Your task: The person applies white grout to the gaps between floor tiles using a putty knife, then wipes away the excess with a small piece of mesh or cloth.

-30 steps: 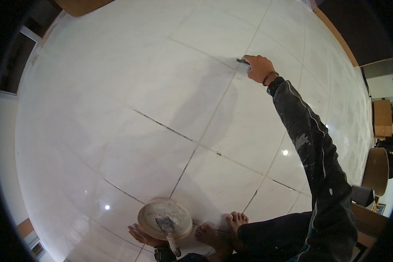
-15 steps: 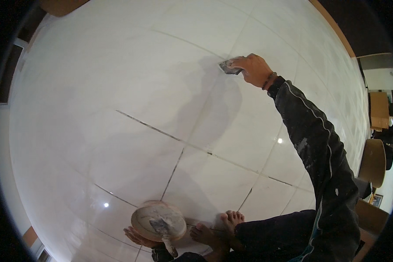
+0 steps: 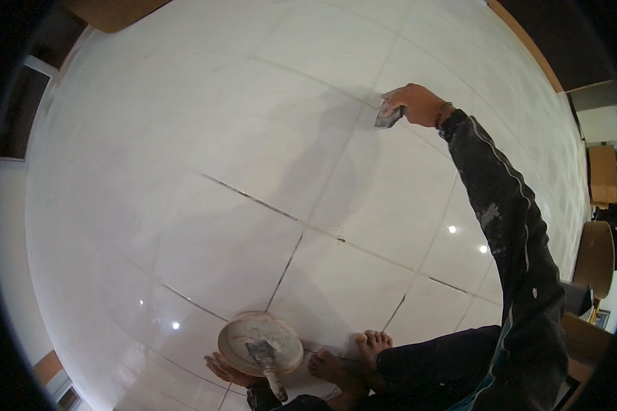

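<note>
In the head view my right hand (image 3: pixel 419 104) grips a flat scraper (image 3: pixel 388 119) with a whitish-smeared dark blade at the white tiled floor, near a grout line. A round shallow bowl (image 3: pixel 232 348) of pale paste sits low in view, with a putty knife (image 3: pixel 273 379) lying in it, handle toward me. My left hand (image 3: pixel 229 370) is at the bowl's lower left edge, fingers stretched out and partly hidden by it. Some tile joints (image 3: pixel 284 270) near the bowl look dark; others are pale.
My bare feet (image 3: pixel 328 368) are right of the bowl. Brown furniture (image 3: pixel 594 260) and cardboard-coloured boxes (image 3: pixel 602 171) line the right edge. A dark framed panel (image 3: pixel 24 109) is at the left, a brown rounded piece (image 3: pixel 120 12) at the top left.
My right hand and scraper have shifted slightly right, and the scraper has come a little toward me, its blade now angled downward in the picture. My left hand stays by the bowl.
</note>
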Demonstrator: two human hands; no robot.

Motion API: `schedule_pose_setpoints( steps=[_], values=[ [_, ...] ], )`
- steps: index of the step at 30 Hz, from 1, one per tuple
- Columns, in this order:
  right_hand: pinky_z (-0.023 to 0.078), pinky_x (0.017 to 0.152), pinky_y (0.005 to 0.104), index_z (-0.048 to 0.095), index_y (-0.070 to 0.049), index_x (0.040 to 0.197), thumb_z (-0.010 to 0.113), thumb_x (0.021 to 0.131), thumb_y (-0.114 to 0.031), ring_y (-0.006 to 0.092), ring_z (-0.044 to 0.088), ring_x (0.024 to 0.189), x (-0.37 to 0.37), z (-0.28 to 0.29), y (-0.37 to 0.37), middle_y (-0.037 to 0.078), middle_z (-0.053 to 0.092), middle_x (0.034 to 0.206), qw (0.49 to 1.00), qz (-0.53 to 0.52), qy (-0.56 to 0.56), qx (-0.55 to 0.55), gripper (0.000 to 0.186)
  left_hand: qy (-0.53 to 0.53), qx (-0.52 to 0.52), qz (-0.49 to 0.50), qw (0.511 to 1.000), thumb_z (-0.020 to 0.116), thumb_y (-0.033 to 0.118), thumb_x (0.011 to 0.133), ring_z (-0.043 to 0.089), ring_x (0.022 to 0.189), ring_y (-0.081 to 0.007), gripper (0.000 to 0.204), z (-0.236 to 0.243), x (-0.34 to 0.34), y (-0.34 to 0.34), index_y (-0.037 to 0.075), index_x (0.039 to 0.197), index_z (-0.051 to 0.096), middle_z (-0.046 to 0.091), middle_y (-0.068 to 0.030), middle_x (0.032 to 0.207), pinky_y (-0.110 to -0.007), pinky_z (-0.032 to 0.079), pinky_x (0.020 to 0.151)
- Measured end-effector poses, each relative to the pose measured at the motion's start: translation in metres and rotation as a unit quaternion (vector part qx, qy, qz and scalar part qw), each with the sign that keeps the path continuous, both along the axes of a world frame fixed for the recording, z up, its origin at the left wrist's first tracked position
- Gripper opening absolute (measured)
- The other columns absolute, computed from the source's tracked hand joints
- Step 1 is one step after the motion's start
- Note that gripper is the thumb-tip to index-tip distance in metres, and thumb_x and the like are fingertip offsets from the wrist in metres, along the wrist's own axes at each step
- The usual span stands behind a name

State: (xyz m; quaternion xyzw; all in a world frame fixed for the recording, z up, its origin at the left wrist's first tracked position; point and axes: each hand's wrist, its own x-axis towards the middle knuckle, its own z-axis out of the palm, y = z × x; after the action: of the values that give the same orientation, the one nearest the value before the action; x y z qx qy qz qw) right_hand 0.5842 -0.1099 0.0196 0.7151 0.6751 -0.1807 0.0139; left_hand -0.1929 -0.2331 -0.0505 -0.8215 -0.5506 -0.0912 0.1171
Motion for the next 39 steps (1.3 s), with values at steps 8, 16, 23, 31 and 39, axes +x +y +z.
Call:
schedule_pose_setpoints(
  steps=[8,16,23,31,39],
  values=[
    [0.053,0.09,0.0466,0.068,-0.014,0.118,0.062,0.084,-0.008,0.0337,0.068,0.097,-0.037,0.033,0.017,0.011,0.074,0.102,0.994,-0.06,-0.005,0.095,0.035,0.009,0.003,0.018,1.0,0.052,0.058,0.099,0.046,0.137,-0.0422,0.076,-0.002,-0.002,-0.001,-0.002,0.145,0.045,0.05,-0.0218,0.144,-0.061,0.038,0.112],
    [0.054,0.075,0.0494,0.063,-0.012,0.125,0.063,0.08,-0.012,0.0365,0.067,0.082,-0.09,0.01,0.032,0.016,0.07,0.083,0.989,-0.058,-0.106,0.08,0.044,-0.029,-0.024,-0.008,0.999,0.065,0.065,0.088,0.032,0.147,-0.0419,0.092,0.003,-0.002,0.003,0.006,0.152,0.034,0.035,-0.021,0.156,-0.061,0.032,0.116],
    [0.053,0.073,0.0494,0.064,-0.014,0.127,0.06,0.082,-0.012,0.0377,0.067,0.077,-0.14,0.017,-0.005,0.018,0.07,0.079,0.998,-0.032,-0.047,-0.013,0.045,-0.03,-0.052,0.037,0.997,0.067,0.062,0.088,0.033,0.145,-0.0422,0.087,-0.004,-0.014,-0.001,0.005,0.147,0.041,0.039,-0.0212,0.153,-0.063,0.03,0.116],
    [0.066,0.076,0.0359,0.06,0.005,0.12,0.066,0.093,-0.009,0.0143,0.068,0.087,-0.198,0.008,0.0,0.01,0.069,0.098,0.799,-0.223,0.542,-0.136,0.03,-0.073,-0.047,0.054,0.995,0.062,0.051,0.094,0.034,0.145,-0.0425,0.068,-0.015,-0.034,-0.011,0.006,0.144,0.047,0.039,-0.0217,0.154,-0.058,0.028,0.117],
    [0.064,0.069,0.0382,0.062,0.005,0.116,0.068,0.09,-0.011,0.0212,0.071,0.086,-0.256,0.017,0.045,0.015,0.07,0.093,0.908,-0.11,0.381,-0.133,0.031,-0.126,-0.105,0.129,0.978,0.06,0.039,0.092,0.024,0.149,-0.0422,0.064,-0.003,-0.042,-0.011,0.014,0.149,0.044,0.031,-0.0166,0.162,-0.057,0.022,0.119]
  ],
)
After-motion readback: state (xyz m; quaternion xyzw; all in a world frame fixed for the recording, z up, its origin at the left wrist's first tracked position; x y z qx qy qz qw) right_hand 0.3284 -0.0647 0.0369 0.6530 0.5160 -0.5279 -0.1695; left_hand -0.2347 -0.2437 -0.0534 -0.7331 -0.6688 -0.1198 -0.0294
